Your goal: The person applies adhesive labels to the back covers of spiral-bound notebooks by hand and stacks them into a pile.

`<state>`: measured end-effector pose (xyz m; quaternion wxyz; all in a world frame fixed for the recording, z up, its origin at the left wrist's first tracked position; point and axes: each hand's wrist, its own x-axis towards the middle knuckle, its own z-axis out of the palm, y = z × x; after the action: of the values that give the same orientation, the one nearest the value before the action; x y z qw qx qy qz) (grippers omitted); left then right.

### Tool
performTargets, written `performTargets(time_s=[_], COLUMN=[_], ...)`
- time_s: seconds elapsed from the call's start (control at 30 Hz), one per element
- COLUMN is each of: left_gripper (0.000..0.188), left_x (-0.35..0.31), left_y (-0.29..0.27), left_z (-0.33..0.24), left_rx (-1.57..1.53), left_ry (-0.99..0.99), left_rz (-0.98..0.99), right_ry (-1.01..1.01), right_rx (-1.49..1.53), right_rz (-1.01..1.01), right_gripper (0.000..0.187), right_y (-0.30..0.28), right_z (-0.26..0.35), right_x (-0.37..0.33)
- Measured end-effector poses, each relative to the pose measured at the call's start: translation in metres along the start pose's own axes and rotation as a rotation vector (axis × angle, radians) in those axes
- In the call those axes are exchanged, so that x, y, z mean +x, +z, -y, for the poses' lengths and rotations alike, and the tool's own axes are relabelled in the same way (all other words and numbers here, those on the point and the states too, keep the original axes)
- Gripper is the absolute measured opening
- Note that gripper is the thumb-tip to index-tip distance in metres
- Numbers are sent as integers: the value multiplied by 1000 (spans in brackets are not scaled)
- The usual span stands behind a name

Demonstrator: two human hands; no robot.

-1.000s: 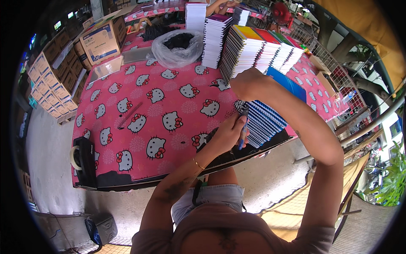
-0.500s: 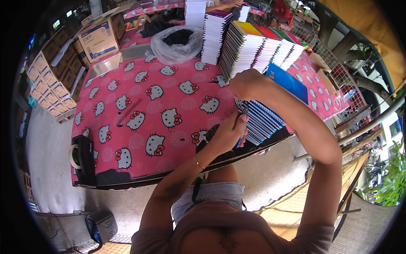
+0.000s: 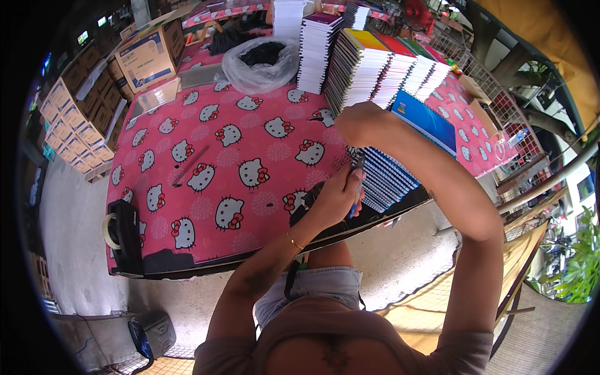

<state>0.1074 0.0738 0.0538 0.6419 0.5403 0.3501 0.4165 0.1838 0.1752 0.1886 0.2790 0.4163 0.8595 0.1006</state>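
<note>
The desk [image 3: 187, 181] is covered with a pink cloth printed with white cartoon cat faces, and it stands on a grey concrete floor [image 3: 69, 237]. At the far left of the room there are many small cardboard boxes [image 3: 69, 125] in rows, and one bigger cardboard box [image 3: 147, 56] stands near the far edge of the desk. A clear plastic bag [image 3: 262, 62] with dark things inside lies beside tall piles of notebooks [image 3: 369, 69] with coloured covers. On the near left corner of the desk there is a black tape dispenser [image 3: 122, 234].

The stack of spiral notebooks [image 3: 390, 178] lies at the near right edge of the desk, fanned like steps. Its long axis goes from the person toward the far right, and the spiral edges point toward the left, to the hands. The pages look white with thin dark lines, and the top cover [image 3: 428, 122] is blue.

The left hand [image 3: 340, 194] is closed around a thin blue tool [image 3: 355, 203], maybe a pen, and it touches the spiral edges of the stack. The right hand [image 3: 359, 122] is bent into a loose fist on the far end of the stack, just in front of the tall piles; I cannot tell if it grips something.
</note>
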Motion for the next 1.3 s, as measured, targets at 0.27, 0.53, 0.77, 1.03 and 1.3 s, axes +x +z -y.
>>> performTargets(time_s=[0.27,0.53,0.77,1.03,1.3], left_gripper=[42,44,44,44,45], left_x=[8,-3,1,-2,0], left_y=[-4,-5,-3,-8,-9], left_z=[11,20,22,23,33], left_rx=[-149,-23,-89,-75,-148], left_ry=[-60,-13,-54,-76,-126], left_rz=[-98,-18,-116,-33,-63], right_ry=[-55,-15,-74,-23,-30], right_rx=[-65,-37,26,45,-43], right_rz=[29,21,17,6,29], right_gripper=[16,18,16,17,15], right_y=[-1,6,5,20,16], right_z=[9,8,14,10,22], right_x=[10,13,12,16,19])
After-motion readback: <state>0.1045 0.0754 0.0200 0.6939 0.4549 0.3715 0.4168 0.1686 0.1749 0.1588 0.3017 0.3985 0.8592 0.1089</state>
